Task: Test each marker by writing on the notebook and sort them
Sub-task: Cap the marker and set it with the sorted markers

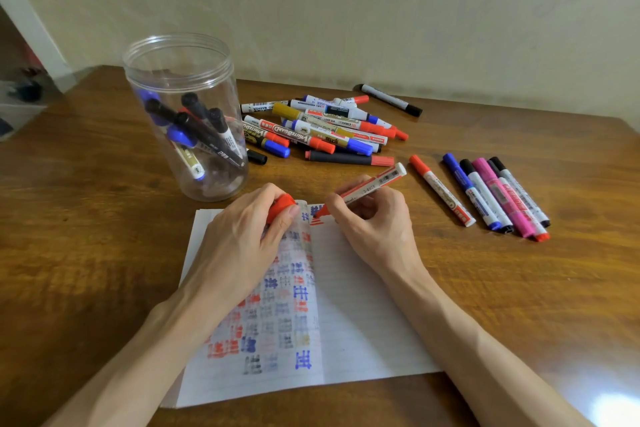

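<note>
We are pinching the red marker in our right hand, fingers curled close behind its tip. The tip is touching the notebook just ahead of them, leaving red strokes. Our left hand is curling round the red cap, likely for recapping, and resting on the page, probably to steady it. The pile of markers is lying beyond the fingertips.

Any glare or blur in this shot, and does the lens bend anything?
Head view: glare on the wooden table at bottom right; left-page marks in the notebook look soft and smeared; wide-lens distortion tilts the clear jar; the red marker in the right hand looks fairly sharp.
</note>
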{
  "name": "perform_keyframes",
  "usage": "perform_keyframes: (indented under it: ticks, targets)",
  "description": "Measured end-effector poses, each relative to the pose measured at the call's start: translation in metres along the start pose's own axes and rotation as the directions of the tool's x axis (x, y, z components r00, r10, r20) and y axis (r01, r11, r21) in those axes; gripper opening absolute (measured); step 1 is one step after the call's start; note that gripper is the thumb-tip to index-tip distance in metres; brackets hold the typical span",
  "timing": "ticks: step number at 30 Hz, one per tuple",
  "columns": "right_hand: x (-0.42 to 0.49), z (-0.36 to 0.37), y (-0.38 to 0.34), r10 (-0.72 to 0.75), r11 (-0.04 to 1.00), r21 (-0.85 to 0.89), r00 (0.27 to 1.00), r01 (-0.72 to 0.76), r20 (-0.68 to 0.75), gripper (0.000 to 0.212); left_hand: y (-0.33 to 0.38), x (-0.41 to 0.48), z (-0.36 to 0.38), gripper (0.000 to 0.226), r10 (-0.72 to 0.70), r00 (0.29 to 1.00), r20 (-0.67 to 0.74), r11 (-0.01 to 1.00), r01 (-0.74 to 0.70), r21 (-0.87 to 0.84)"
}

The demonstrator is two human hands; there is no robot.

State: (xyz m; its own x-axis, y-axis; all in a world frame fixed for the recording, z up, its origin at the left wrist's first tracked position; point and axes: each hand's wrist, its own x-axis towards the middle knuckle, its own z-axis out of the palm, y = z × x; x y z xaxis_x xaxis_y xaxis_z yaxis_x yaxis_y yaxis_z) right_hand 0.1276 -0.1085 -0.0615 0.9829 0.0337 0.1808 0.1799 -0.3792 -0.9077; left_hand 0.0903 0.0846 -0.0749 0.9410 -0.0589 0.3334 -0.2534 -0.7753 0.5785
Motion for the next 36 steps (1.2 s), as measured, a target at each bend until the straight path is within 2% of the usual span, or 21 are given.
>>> perform_keyframes:
  ticks: [6,16,21,30,36]
  targets:
    - [0.0006,0.0006,-0.0009,0.002,1.0,-0.011,1.0,-0.002,0.015,0.008,-0.0002,0.0007,0.0007,0.034,-0.011,1.0,0.013,1.0,0.011,0.011]
    - [0.0008,0.0002,-0.0009,0.027,0.998,-0.062,0.999,-0.025,0.031,0.016,-0.0019,0.0008,0.0007,0.032,0.002,1.0,0.004,1.0,-0.002,0.007]
    - [0.0024,-0.0025,0.0,0.08,0.997,-0.007,0.995,-0.081,-0.052,0.012,-0.0013,0.0008,0.0001,0.031,-0.004,1.0,0.011,1.0,0.004,0.003]
    - [0.0007,-0.0009,-0.0011,0.054,0.995,-0.085,0.999,-0.054,-0.001,0.013,-0.0023,0.0015,0.0006,0.033,-0.012,1.0,0.02,1.0,0.012,-0.001]
    - [0.0022,-0.0019,-0.001,0.08,0.996,-0.021,0.996,-0.081,-0.044,0.011,-0.0009,0.0012,-0.0003,0.037,-0.013,1.0,0.022,1.0,0.013,-0.01]
